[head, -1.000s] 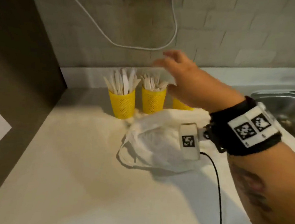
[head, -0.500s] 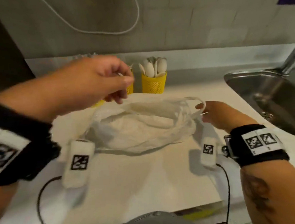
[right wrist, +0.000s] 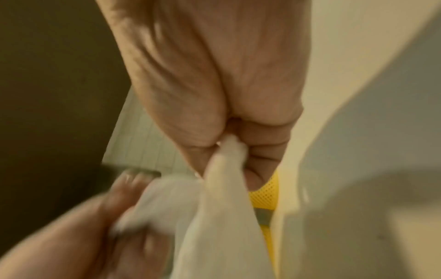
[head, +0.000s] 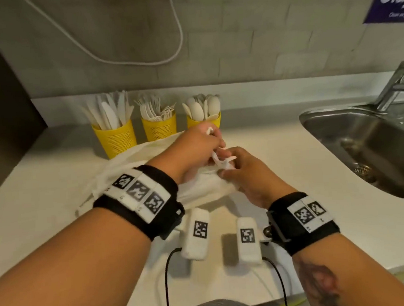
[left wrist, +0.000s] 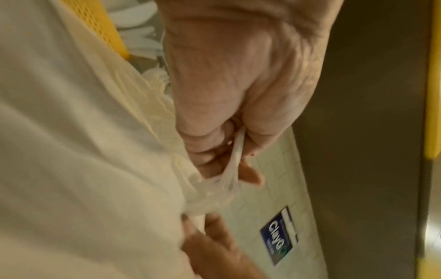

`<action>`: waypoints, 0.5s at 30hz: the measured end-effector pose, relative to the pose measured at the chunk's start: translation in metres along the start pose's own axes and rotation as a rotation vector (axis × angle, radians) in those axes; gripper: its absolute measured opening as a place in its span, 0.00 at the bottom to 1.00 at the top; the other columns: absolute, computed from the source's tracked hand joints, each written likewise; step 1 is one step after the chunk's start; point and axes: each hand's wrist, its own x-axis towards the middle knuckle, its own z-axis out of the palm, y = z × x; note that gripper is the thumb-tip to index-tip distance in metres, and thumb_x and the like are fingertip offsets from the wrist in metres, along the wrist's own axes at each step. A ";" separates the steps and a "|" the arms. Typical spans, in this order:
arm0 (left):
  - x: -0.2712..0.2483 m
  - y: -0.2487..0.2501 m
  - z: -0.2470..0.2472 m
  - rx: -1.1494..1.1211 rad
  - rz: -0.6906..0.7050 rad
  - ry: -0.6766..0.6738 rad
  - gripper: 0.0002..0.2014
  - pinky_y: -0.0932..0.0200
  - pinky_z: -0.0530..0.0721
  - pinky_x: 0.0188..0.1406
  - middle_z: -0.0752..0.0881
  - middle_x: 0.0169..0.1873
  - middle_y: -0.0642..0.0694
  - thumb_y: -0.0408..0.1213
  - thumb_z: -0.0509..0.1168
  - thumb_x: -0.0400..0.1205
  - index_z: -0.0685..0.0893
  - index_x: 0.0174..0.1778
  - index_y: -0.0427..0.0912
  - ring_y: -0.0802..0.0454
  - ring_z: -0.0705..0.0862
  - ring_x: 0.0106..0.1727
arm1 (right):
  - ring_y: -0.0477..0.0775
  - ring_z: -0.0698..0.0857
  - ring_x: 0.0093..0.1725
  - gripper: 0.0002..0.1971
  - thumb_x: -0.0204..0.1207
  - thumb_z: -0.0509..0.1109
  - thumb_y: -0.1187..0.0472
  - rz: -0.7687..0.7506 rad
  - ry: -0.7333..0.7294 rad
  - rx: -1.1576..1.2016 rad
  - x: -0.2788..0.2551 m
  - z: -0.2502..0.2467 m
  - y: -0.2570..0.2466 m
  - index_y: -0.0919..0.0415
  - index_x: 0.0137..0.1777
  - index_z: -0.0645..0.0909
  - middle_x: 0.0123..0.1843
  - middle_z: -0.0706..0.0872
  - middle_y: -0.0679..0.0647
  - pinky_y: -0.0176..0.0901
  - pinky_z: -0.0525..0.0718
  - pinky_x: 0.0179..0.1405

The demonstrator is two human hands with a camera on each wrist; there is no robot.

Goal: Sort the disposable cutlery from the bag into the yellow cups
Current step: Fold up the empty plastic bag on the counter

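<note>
Head view first: both hands have come together over the white plastic bag (head: 199, 189), which lies crumpled on the counter (head: 44, 213) right under them. Half a second ago they were apart, the right one pinching a handle out at the bag's far side and the left one up in the air; a second ago only the right showed, up by the cups. Now the left hand (head: 191, 151) and right hand (head: 246, 173) are nearly touching, each with fingers curled around a twisted handle of the bag (head: 221, 162). Just beyond the knuckles stand the three yellow cups: knives cup (head: 115, 140), forks cup (head: 159, 129) and spoons cup (head: 204, 121), all stuffed with cutlery. The sink (head: 364, 145) is well off past the right hand.

Left wrist view: the left hand (left wrist: 238, 94) is closed tight, a stretched strip of thin plastic (left wrist: 235, 160) running out between its fingers. The right hand's fingers (left wrist: 214, 245) are below it, on the same bunched plastic. One yellow cup (left wrist: 100, 28) peeks past the bag.

Right wrist view: blurry, but the right hand (right wrist: 226, 94) is fisted around a rope of bag plastic (right wrist: 226, 160), the left hand (right wrist: 95, 226) close by on the same bunch.

My guess is the bag's empty and the sorting is basically done, so this is just tying or bunching it up. Can't see inside it though.
</note>
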 end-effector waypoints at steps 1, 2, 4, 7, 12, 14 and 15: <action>-0.006 0.008 -0.011 -0.100 0.019 0.026 0.15 0.58 0.78 0.27 0.82 0.34 0.45 0.20 0.53 0.78 0.77 0.37 0.45 0.51 0.81 0.26 | 0.53 0.84 0.35 0.12 0.76 0.70 0.75 -0.006 -0.018 0.180 -0.004 -0.005 -0.006 0.59 0.54 0.79 0.42 0.85 0.57 0.42 0.82 0.32; -0.014 0.015 -0.025 -0.138 0.047 0.054 0.17 0.62 0.67 0.22 0.81 0.33 0.46 0.18 0.50 0.78 0.77 0.36 0.44 0.55 0.74 0.21 | 0.53 0.86 0.36 0.12 0.76 0.69 0.76 -0.012 -0.033 0.323 -0.007 -0.010 -0.012 0.59 0.51 0.80 0.41 0.87 0.56 0.43 0.85 0.33; -0.028 0.026 -0.058 -0.172 0.116 0.077 0.18 0.61 0.53 0.22 0.81 0.31 0.46 0.17 0.49 0.77 0.77 0.36 0.44 0.57 0.64 0.17 | 0.55 0.88 0.37 0.09 0.75 0.70 0.75 -0.048 -0.019 0.423 -0.010 -0.028 -0.021 0.60 0.45 0.81 0.40 0.88 0.56 0.45 0.88 0.36; -0.048 0.030 -0.111 -0.256 0.145 0.135 0.18 0.66 0.50 0.21 0.77 0.28 0.42 0.17 0.47 0.78 0.77 0.36 0.40 0.61 0.60 0.13 | 0.54 0.85 0.36 0.12 0.74 0.71 0.75 -0.137 0.233 0.350 -0.009 -0.052 -0.029 0.58 0.37 0.82 0.35 0.87 0.54 0.44 0.85 0.37; -0.066 0.020 -0.173 -0.405 0.174 0.375 0.18 0.71 0.54 0.14 0.78 0.22 0.48 0.20 0.47 0.79 0.77 0.36 0.42 0.64 0.61 0.13 | 0.46 0.81 0.37 0.15 0.76 0.69 0.74 -0.419 0.590 0.165 -0.015 -0.065 -0.046 0.51 0.39 0.82 0.36 0.85 0.47 0.43 0.80 0.44; -0.072 0.015 -0.188 -0.491 0.177 0.405 0.12 0.73 0.56 0.12 0.80 0.25 0.51 0.23 0.54 0.75 0.78 0.39 0.44 0.64 0.63 0.15 | 0.44 0.82 0.39 0.09 0.77 0.72 0.69 -0.480 0.457 0.270 -0.022 -0.060 -0.059 0.52 0.47 0.81 0.40 0.83 0.48 0.43 0.82 0.48; -0.074 0.015 -0.191 -0.532 0.174 0.376 0.09 0.74 0.59 0.12 0.81 0.27 0.51 0.27 0.58 0.71 0.79 0.41 0.43 0.64 0.65 0.16 | 0.45 0.83 0.45 0.12 0.74 0.76 0.62 -0.473 0.317 0.300 -0.025 -0.057 -0.064 0.52 0.54 0.80 0.45 0.83 0.49 0.46 0.84 0.54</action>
